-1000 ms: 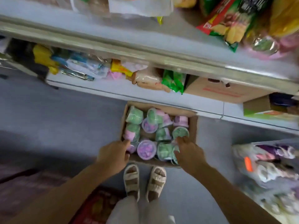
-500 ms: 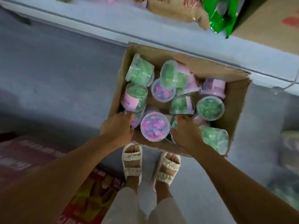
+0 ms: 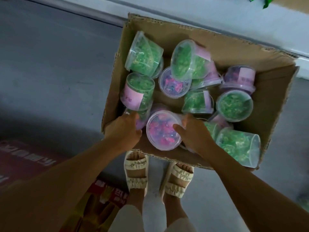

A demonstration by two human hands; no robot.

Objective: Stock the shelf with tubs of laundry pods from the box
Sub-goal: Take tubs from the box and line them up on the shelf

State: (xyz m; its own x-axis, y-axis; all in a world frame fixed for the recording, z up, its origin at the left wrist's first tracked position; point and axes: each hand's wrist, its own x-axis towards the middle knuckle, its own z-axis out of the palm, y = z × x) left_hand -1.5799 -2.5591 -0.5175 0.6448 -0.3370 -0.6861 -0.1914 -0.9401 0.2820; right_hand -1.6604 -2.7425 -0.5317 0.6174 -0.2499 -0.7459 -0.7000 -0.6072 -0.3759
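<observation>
An open cardboard box [image 3: 274, 96] stands on the floor, filled with several clear tubs of green or pink-purple laundry pods, many lying on their sides. My right hand [image 3: 192, 134] grips a pink-purple tub [image 3: 161, 131] near the box's front edge, thumb across its lid. My left hand [image 3: 124, 129] reaches into the box's front left corner, fingers curled around a purple tub [image 3: 141, 122] that is mostly hidden beneath a green tub with a pink label [image 3: 138, 91].
The white bottom shelf edge [image 3: 217, 12] runs behind the box. My sandalled feet [image 3: 157, 171] stand right at the box's front. Red packaging [image 3: 25, 158] lies on the grey floor at the left; a green bag [image 3: 265, 1] hangs over the shelf.
The camera has dropped much closer to the box. My right hand has shifted left onto the pink-purple tub; my left hand has pushed deeper into the front left corner.
</observation>
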